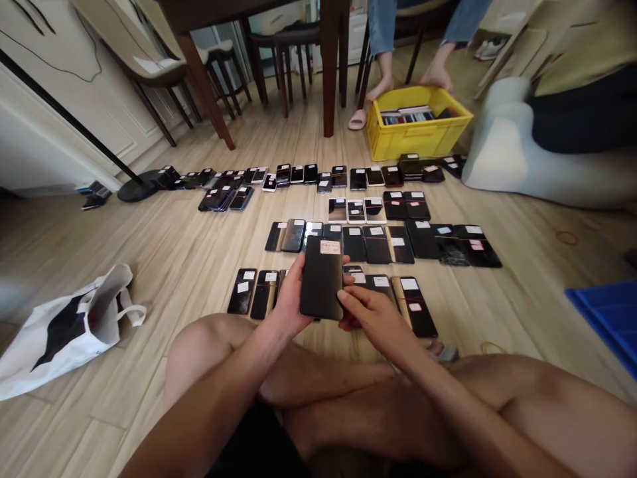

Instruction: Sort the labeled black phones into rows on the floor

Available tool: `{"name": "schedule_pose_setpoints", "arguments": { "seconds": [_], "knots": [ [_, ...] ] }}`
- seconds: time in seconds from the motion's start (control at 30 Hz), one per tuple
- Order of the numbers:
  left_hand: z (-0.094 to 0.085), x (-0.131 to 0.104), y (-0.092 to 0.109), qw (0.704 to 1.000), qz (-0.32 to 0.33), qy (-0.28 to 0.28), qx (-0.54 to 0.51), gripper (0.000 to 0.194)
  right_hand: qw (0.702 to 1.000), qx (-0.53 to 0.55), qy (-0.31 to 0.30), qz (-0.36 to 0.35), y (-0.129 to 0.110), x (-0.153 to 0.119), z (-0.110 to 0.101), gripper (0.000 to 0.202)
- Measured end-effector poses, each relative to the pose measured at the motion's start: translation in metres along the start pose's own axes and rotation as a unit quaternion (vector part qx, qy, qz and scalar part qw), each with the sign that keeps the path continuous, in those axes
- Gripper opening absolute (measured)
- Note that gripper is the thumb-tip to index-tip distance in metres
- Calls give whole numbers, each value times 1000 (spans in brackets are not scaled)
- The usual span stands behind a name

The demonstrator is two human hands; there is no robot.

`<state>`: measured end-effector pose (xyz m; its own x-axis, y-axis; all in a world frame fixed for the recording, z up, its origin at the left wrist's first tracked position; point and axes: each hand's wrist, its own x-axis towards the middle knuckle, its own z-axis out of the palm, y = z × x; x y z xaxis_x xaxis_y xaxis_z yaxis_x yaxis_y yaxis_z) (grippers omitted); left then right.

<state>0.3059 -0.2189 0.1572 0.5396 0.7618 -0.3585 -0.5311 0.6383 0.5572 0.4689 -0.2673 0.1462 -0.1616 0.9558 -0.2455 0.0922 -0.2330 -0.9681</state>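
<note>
A black smartphone (321,285) with a white label near its top is held up in front of me, its broad face towards the camera. My left hand (291,295) wraps round its left edge, fingers passing behind it. At the lower right edge, my right hand (365,309) pinches the phone between thumb and fingers. Behind and below it, rows of labelled phones lie on the floor. The nearest row includes a dark phone (242,292) on the left and a larger black phone (419,309) on the right, partly hidden by my hands.
A yellow crate (421,143) full of phones stands beyond the rows, by another person's bare feet (381,87). A white tote bag (74,325) lies at left, a blue plastic bin (604,318) at right. Table legs (328,73) and a black stand base (144,186) rise behind.
</note>
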Motion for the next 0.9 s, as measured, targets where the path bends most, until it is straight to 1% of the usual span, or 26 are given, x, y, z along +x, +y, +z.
{"name": "schedule_pose_setpoints", "arguments": {
  "seconds": [0.03, 0.1, 0.13, 0.17, 0.2, 0.27, 0.37, 0.47, 0.5, 0.57, 0.63, 0.67, 0.7, 0.77, 0.8, 0.87, 0.9],
  "knots": [
    [0, -1, 0, 1000, 7, -2, 0, 78, 996, -76, 44, -33, -1, 0, -2, 40],
    [0, -1, -1, 1000, 19, 2, 4, 80, 965, -190, 141, -114, -6, 0, -7, 31],
    [0, -1, -2, 1000, 21, 6, 7, 80, 947, -220, 177, -154, -9, -1, -9, 29],
    [1, 0, -3, 1000, 23, 10, 8, 80, 933, -232, 198, -190, -12, -1, -11, 29],
    [1, 0, -5, 1000, 25, 15, 9, 78, 924, -234, 205, -223, -14, -2, -11, 30],
    [2, 1, -10, 999, 30, 26, 7, 74, 916, -223, 194, -271, -16, -2, -11, 29],
    [3, 2, -16, 999, 41, 30, 6, 66, 906, -235, 168, -308, -12, -2, -8, 24],
    [3, 1, -18, 999, 42, 20, 11, 64, 901, -274, 160, -297, -9, -2, -5, 5],
    [3, 1, -18, 999, 39, 18, 12, 64, 901, -280, 165, -288, -9, -2, -5, 3],
    [3, 1, -18, 999, 35, 23, 10, 65, 901, -277, 181, -280, -10, -2, -5, 8],
    [3, 1, -18, 999, 36, 37, 3, 64, 895, -275, 194, -294, -11, -3, -5, 17],
    [3, 1, -18, 998, 38, 45, 0, 63, 891, -279, 190, -304, -11, -3, -6, 20],
    [3, 1, -18, 998, 40, 51, -1, 63, 887, -287, 181, -313, -11, -3, -6, 19],
    [2, 1, -18, 998, 42, 53, -1, 61, 881, -309, 161, -321, -10, -2, -5, 8],
    [2, 1, -18, 998, 42, 52, 0, 61, 879, -321, 155, -318, -9, -2, -5, 5],
    [2, 1, -18, 998, 46, 48, -1, 61, 876, -330, 161, -313, -9, -2, -6, 21],
    [2, 2, -18, 998, 48, 46, -3, 61, 874, -328, 172, -315, -10, -3, -6, 24]
  ]
}}
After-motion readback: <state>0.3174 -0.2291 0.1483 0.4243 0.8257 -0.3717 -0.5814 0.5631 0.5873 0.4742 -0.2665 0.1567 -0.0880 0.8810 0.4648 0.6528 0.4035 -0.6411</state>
